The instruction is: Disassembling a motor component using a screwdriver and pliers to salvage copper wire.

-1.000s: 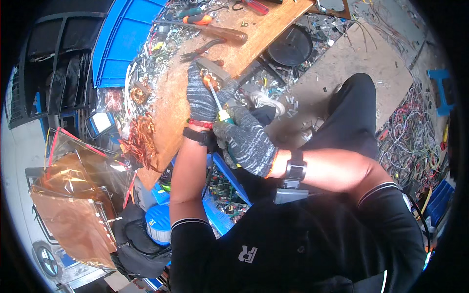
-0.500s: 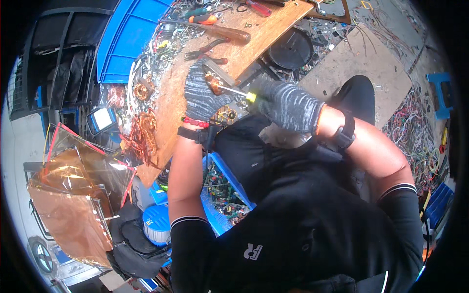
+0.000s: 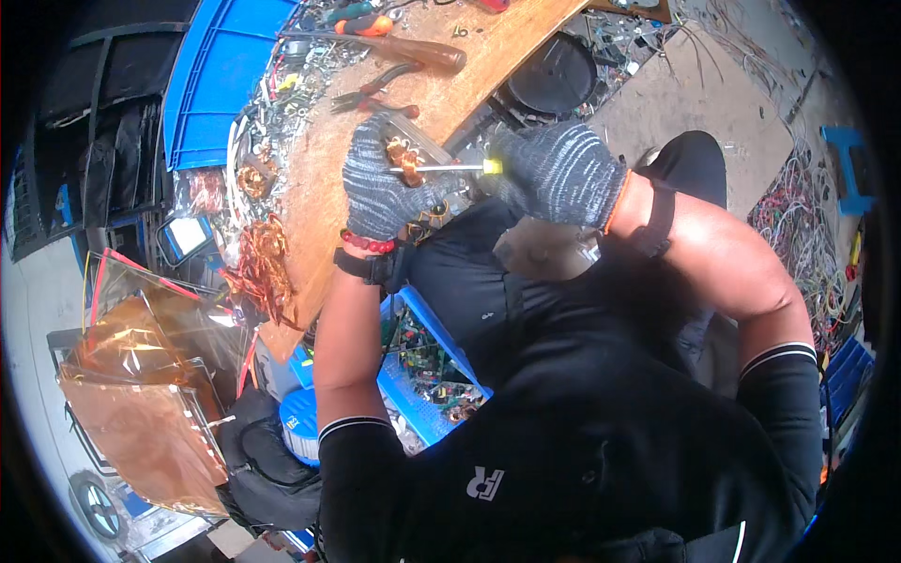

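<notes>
Two gloved hands (image 3: 378, 183) (image 3: 568, 176), one held screwdriver (image 3: 450, 169), two wrist straps (image 3: 355, 264) (image 3: 661, 220), one red bracelet (image 3: 367, 243), one blue stool (image 3: 848, 169)

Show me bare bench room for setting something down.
Bare wood shows on the bench between the brown handle and the right edge, and between the left hand and the copper-coloured strips. The scrap pile crowds the bench's left side, beside the blue crate.

The black shirt (image 3: 582, 413) bears a pale emblem (image 3: 486, 484) at six o'clock. Gloves (image 3: 371, 188) are grey-striped, wristbands (image 3: 662, 218) black, beads (image 3: 367, 243) red.
</notes>
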A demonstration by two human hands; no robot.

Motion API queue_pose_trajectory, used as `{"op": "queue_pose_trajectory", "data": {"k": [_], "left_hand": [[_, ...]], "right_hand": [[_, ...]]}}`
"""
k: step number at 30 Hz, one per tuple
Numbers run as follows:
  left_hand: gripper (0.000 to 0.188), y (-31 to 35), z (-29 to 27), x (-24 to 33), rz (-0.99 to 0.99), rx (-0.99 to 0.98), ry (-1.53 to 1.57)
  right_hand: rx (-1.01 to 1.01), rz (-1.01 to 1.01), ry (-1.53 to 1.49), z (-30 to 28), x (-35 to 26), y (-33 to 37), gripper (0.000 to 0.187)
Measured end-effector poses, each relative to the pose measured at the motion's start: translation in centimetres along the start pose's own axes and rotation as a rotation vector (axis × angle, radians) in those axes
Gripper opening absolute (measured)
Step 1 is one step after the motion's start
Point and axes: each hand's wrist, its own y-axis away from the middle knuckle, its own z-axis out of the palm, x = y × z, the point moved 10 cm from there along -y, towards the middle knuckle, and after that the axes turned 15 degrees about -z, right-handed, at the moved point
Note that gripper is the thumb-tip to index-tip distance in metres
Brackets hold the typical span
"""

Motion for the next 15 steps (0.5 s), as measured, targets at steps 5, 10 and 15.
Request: {"op": "queue_pose_trajectory", "data": {"k": [5,10,15], "left_hand": [[0.084,-0.4,-0.5,2.8,0.008,0.078,-0.176],[0.070,0.3,-1.2,2.2,-0.001,0.213,-0.141],[0.080,0.9,-1.1,4.1,-0.050,0.218,-0.135]], "right_hand": [[0.132,-0.133,0.034,-1.5,0.9,-0.3,0.030],[-0.004,-0.049,-0.067,-1.8,0.9,-1.2,0.032],[-0.299,0.061,-0.035,-3.6,-0.4,0.2,0.031]]}}
